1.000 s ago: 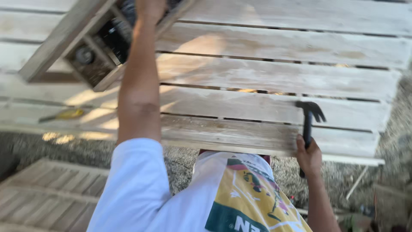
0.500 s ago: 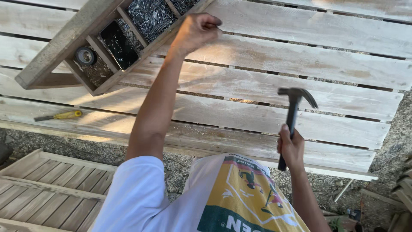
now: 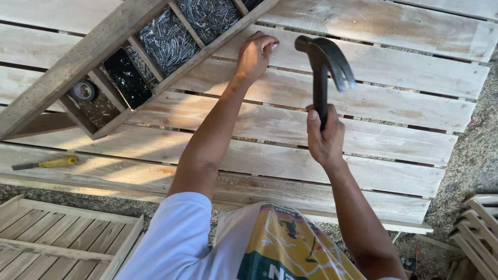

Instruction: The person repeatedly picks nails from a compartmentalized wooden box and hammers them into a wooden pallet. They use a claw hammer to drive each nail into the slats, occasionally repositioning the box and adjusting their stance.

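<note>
Hammer (image 3: 326, 62) gripped in right hand (image 3: 325, 137), raised beside left hand (image 3: 255, 54) pinched on plank (image 3: 394, 103)

Bright daylight, dappled shadows across planks (image 3: 373, 67); sharp focus, slight edge distortion.

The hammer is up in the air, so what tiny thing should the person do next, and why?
Probably bring the hammer down in a light tap. The right hand grips its handle with the head raised above the plank, and the left hand is pinched on the wood just beside it, as if steadying a nail, though the nail is too small to see. A soft first hit would spare the fingers.
</note>
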